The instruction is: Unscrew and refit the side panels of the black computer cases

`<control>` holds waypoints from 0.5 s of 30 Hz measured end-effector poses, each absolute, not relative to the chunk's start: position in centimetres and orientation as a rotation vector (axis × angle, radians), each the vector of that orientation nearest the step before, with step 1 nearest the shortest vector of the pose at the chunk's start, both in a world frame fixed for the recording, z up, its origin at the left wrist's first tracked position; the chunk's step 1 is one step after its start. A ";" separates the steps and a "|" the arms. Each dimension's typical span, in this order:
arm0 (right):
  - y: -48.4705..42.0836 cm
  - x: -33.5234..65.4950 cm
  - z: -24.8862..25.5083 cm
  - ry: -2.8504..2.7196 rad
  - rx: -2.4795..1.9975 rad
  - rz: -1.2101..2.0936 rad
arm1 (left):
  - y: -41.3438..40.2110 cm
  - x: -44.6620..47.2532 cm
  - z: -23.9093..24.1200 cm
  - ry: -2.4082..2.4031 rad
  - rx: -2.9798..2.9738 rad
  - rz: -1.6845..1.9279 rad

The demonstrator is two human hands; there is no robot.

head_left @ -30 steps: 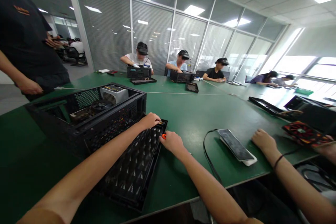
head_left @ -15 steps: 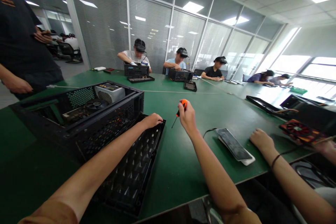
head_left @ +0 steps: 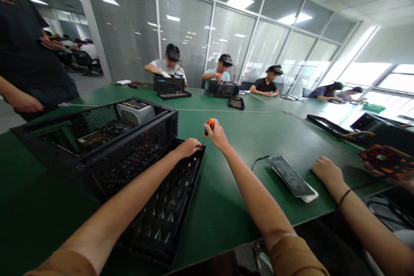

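Observation:
My right hand [head_left: 219,135] is wrapped round an orange-and-black screwdriver [head_left: 210,124], its thin shaft pointing down. The shaft's tip reaches the far corner of a black computer front panel [head_left: 168,207], close beside the fingertips of my left hand [head_left: 188,148]. Those left fingers are pressed together at that same corner; what they pinch is too small to see. The panel lies inner side up, rows of pointed shapes on it, against an open black computer case [head_left: 136,151]. Inside the case a silver power supply [head_left: 137,113] and a dark round fan [head_left: 119,127] show.
A phone-like device [head_left: 293,177] with a cable lies right of my right arm on the green table [head_left: 220,207]. Beyond it rest a neighbour's hand [head_left: 328,172] and a red-and-black fan card [head_left: 384,159]. Across the table, people sit with computer cases [head_left: 168,83]; another person stands at left.
My right hand has moved left with the screwdriver, bringing its tip down to the panel corner by my left fingertips. My left hand has stayed in place. The neighbour's fan card has shifted.

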State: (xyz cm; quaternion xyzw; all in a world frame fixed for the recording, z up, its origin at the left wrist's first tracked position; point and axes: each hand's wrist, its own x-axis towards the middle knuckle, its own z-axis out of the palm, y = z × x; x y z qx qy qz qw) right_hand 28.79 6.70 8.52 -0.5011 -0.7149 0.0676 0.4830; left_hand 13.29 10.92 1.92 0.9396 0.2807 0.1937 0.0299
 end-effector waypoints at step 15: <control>6.8 28.5 9.2 -1.795 -1.173 0.285 | 10.5 13.3 1.8 0.848 2.911 0.579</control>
